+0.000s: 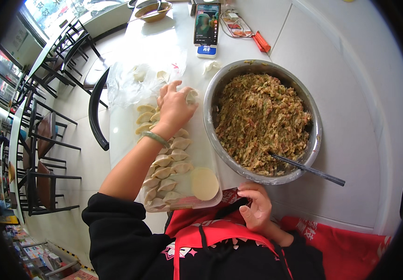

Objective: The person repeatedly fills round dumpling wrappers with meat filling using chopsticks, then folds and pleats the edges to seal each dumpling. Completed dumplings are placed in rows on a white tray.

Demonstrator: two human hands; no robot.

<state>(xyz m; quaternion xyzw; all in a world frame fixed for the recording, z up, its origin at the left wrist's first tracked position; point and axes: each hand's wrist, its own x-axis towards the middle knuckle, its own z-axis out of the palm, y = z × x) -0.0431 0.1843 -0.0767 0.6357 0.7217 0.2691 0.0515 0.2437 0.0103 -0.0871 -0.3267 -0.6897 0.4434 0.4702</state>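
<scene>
My left hand (176, 103), with a pale green bangle at its wrist, is stretched over the far end of a tray of dumplings. A folded dumpling (191, 97) is between its thumb and fingers. Rows of dumplings (166, 172) lie in the clear plastic tray (219, 190). A round dumpling wrapper (204, 183) rests flat in the tray's near right corner. My right hand (255, 206) is held palm up with curled fingers, empty, just below a large metal bowl (314, 115). Minced filling (264, 122) fills the bowl, and a dark stick-like utensil (310, 169) stands in it, leaning on the rim.
Thin plastic film (128, 84) with some dumplings lies beyond the tray. A smartphone (206, 26) stands in a holder, beside a red packet (261, 42) and a cable. Farther off is a brown bowl (153, 14). A black chair (98, 108) stands at the table's left edge.
</scene>
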